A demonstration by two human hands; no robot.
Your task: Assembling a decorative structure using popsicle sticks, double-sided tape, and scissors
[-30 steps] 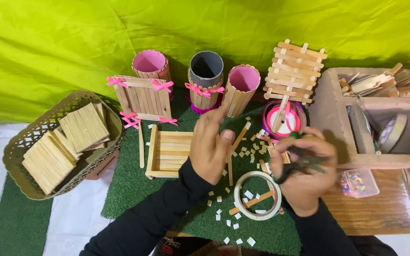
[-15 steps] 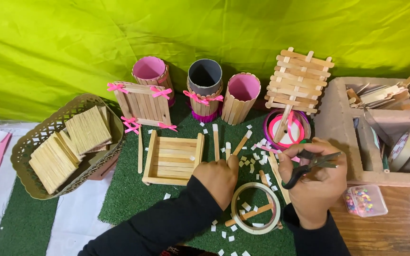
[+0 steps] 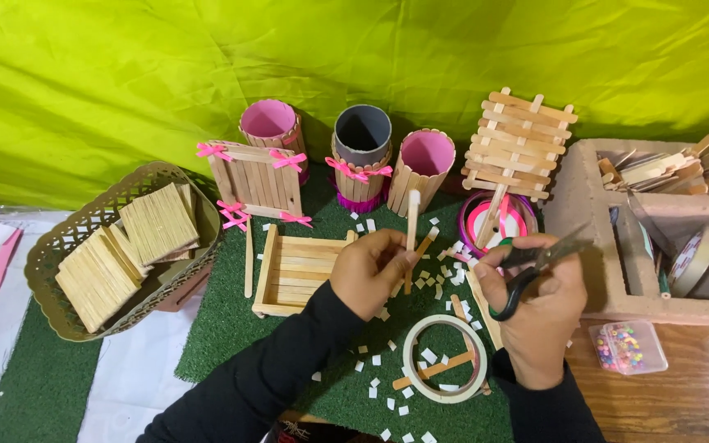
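Above the round tape ring (image 3: pixel 445 358), the left hand (image 3: pixel 368 275) pinches a flat wooden stick (image 3: pixel 412 223) upright while the right hand (image 3: pixel 535 308) clasps green-handled scissors (image 3: pixel 535 264).

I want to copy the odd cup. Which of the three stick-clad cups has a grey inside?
The middle cup, with a pink bow; the left cup and the right cup are pink inside.

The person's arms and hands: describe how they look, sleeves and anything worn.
Both arms wear long, plain black sleeves reaching to the wrists. The left hand and right hand are bare: no gloves, and no rings, watch or bracelets can be seen. The sleeve fabric looks soft and knit-like, without visible prints or markings. The cuffs sit snug at the wrists.
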